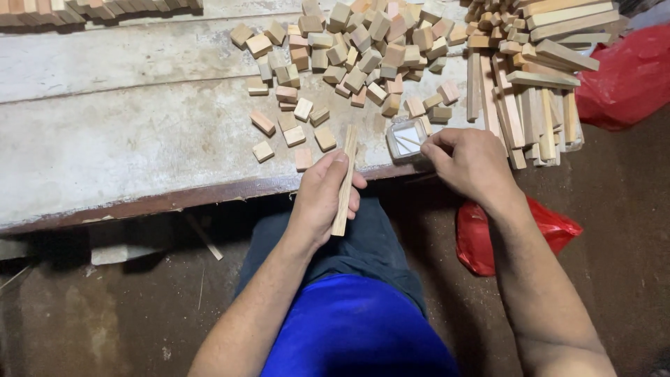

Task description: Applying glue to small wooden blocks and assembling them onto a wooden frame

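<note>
Dozens of small wooden blocks (349, 49) lie scattered and heaped across the far middle of the worn bench (105, 139), and to their right a stack of longer wooden strips (530, 91) waits, some lying crosswise on top. We hold one such stick (345, 183) in our left hand (321, 202), fingers closed firmly round its lower half, so that it stands nearly upright over the near edge of the bench with its upper end reaching toward the nearest loose blocks. Our right hand (469, 162) sits just to the right, fingertips pinched together on a thin pale sliver (409, 140) that dips into a small clear square container (407, 139) at the bench edge. Inside that container we see a whitish content (glue or paste, we would judge, though we cannot be sure). As to progress, we judge the work well under way but far from finished: many short blocks are already there, yet a good many long strips remain in the pile. Two red plastic bags show as well, one (628, 77) at the far right beside the strips and another (488, 237) lower down near our right forearm; what either holds is hidden. More wooden pieces (91, 10) line the far left edge.
</note>
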